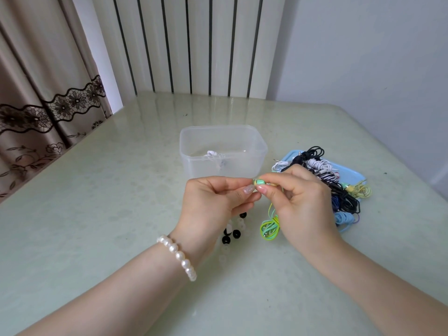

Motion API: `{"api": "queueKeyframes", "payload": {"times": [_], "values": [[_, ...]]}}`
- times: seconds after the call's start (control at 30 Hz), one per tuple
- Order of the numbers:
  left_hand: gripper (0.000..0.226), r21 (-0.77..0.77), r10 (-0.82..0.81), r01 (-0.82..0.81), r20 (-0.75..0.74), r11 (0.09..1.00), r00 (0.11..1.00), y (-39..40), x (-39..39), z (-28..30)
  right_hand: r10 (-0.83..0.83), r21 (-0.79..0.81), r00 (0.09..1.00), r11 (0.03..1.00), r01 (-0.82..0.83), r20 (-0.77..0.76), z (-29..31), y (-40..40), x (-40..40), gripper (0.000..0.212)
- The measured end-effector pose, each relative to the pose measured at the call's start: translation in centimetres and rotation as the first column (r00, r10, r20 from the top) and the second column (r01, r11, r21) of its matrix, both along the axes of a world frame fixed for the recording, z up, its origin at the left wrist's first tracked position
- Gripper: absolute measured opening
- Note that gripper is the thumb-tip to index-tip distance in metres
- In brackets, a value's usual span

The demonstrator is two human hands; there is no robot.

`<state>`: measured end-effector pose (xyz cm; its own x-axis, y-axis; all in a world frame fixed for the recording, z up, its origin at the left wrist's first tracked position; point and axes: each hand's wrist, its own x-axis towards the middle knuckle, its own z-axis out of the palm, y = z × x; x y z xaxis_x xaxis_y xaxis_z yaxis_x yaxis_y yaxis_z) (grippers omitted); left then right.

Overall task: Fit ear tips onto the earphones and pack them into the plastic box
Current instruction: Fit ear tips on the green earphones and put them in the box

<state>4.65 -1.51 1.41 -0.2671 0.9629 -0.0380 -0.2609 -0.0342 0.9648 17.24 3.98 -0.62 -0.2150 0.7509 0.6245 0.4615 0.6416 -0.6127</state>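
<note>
The right hand [298, 190] pinches a green earbud [260, 182] while the left hand [218, 197] closes its fingers [248, 189] against the bud's tip, seemingly seating an ear tip. Just beyond the fingers stands the plastic box [223, 151]. Next, likely a firm push.

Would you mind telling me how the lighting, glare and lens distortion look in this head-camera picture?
Head view: soft, even light with faint shadows; the glossy table mirrors the striped wall as pale glare; wide-angle bending curves the table edges and curtain; hands sharp, while the translucent plastic box blurs its contents.
</note>
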Motion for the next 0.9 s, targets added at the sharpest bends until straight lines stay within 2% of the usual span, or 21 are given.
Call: {"api": "queueKeyframes", "payload": {"times": [0.07,0.17,0.23,0.33,0.43,0.57,0.73,0.83,0.9], "values": [[0.018,0.037,0.044,-0.04,-0.126,0.999,0.991,0.0,0.0,-0.2,0.027,-0.148,0.993,0.988,-0.044,-0.112,0.3,0.1,-0.1,0.007],[0.021,0.071,0.079,-0.061,-0.271,0.996,0.959,0.1,0.0,-0.3,0.028,-0.378,0.966,0.917,-0.127,-0.256,0.9,0.1,0.1,0.019],[0.017,0.075,0.064,-0.048,-0.23,0.996,0.971,0.1,-0.1,-0.1,0.022,-0.519,0.946,0.832,-0.197,-0.322,1.5,0.0,0.3,0.01],[0.014,0.052,-0.003,0.006,-0.059,0.999,0.998,0.3,-0.8,0.4,0.076,-0.646,0.918,0.688,-0.331,-0.389,2.2,0.0,0.8,0.006],[0.012,0.015,-0.079,0.078,0.065,0.997,0.995,0.5,-1.4,0.7,0.136,-0.672,0.876,0.591,-0.447,-0.463,2.7,0.0,1.0,0.018],[0.011,-0.046,-0.152,0.163,0.176,0.986,0.973,0.8,-1.6,0.6,0.159,-0.682,0.859,0.545,-0.488,-0.487,2.9,-0.1,1.2,0.019],[0.009,-0.058,-0.174,0.189,0.201,0.98,0.964,0.9,-1.3,0.0,0.155,-0.672,0.847,0.544,-0.503,-0.509,3.1,-0.3,1.2,0.016],[0.007,0.009,-0.125,0.125,0.156,0.992,0.98,0.8,-1.0,-0.2,0.149,-0.657,0.843,0.562,-0.503,-0.517,3.1,-0.5,1.1,0.017],[0.008,0.061,-0.095,0.088,0.115,0.994,0.989,0.7,-0.7,-0.3,0.147,-0.631,0.851,0.609,-0.48,-0.505,3.1,-0.6,1.0,0.016]]}}
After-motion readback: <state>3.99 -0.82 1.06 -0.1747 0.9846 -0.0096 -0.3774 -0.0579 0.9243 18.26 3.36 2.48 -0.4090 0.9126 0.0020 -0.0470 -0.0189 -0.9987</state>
